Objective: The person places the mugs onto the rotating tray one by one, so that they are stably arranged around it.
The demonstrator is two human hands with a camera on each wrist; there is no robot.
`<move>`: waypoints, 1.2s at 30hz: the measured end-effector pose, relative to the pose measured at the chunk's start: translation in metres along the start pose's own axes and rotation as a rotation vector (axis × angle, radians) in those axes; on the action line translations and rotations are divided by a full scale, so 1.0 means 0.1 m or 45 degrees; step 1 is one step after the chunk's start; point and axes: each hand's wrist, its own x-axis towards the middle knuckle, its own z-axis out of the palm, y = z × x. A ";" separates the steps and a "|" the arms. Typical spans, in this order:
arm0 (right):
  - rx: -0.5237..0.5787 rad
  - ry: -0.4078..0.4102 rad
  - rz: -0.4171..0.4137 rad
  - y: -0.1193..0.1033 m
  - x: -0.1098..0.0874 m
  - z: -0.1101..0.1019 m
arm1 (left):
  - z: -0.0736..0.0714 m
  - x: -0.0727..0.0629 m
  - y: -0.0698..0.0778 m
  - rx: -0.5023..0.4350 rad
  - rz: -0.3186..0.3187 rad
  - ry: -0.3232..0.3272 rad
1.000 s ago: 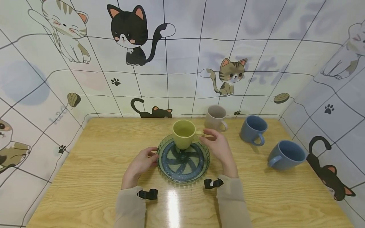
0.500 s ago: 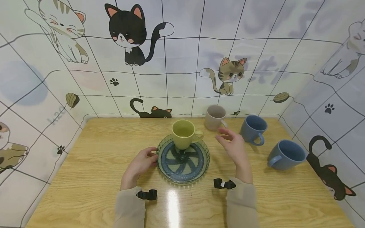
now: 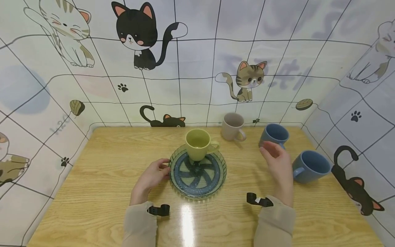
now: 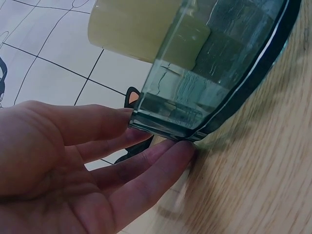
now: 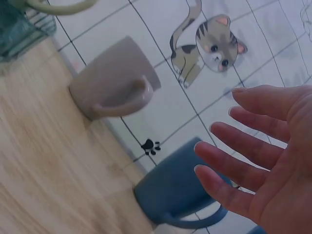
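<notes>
My left hand (image 3: 154,176) is at the left edge of a blue-green glass plate (image 3: 197,190). In the left wrist view its thumb and fingertips pinch the plate's thick edge close over the wooden table. A yellow-green cup (image 3: 197,145) stands upright on the back part of the plate, handle to the right. My right hand (image 3: 277,163) holds nothing. Its fingers are spread and loosely bent in the right wrist view, in front of a blue mug (image 5: 178,183). In the head view that hand partly covers this mug's handle.
A greyish-pink mug (image 3: 232,127) stands at the back, right of the cup. A second blue mug (image 3: 311,167) is at the right with its handle turned left. Cat-patterned walls (image 3: 197,61) border the wooden table (image 3: 123,144).
My right hand has let go of the yellow-green cup's handle and moved right to the blue mugs. The left hand, plate and cup have kept their places.
</notes>
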 end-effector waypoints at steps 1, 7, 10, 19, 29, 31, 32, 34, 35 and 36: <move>-0.021 0.013 0.028 0.03 0.00 -0.02 | 0.00 0.00 0.00 -0.001 -0.003 -0.003; 0.045 0.148 0.133 0.18 0.00 -0.09 | -0.01 -0.01 0.01 0.005 -0.012 -0.009; 0.114 0.232 0.172 0.24 0.00 -0.11 | -0.01 -0.02 0.01 0.005 -0.013 -0.011; 0.131 0.355 0.266 0.33 0.05 -0.09 | -0.01 -0.02 0.01 0.000 -0.005 -0.013; -0.104 0.404 0.302 0.45 0.13 0.04 | -0.01 0.01 0.01 -0.003 -0.003 -0.026; -0.124 0.406 0.299 0.48 0.15 0.06 | -0.01 0.01 0.00 0.000 0.000 -0.027; -0.131 0.410 0.294 0.49 0.15 0.06 | -0.02 0.01 0.00 -0.001 -0.002 -0.027; -0.137 0.429 0.281 0.50 0.17 0.07 | -0.02 0.01 0.00 -0.001 -0.004 -0.026; -0.138 0.434 0.276 0.50 0.18 0.08 | -0.02 0.01 -0.01 0.003 -0.005 -0.025; -0.142 0.441 0.268 0.51 0.18 0.08 | -0.02 0.01 -0.01 0.005 -0.006 -0.025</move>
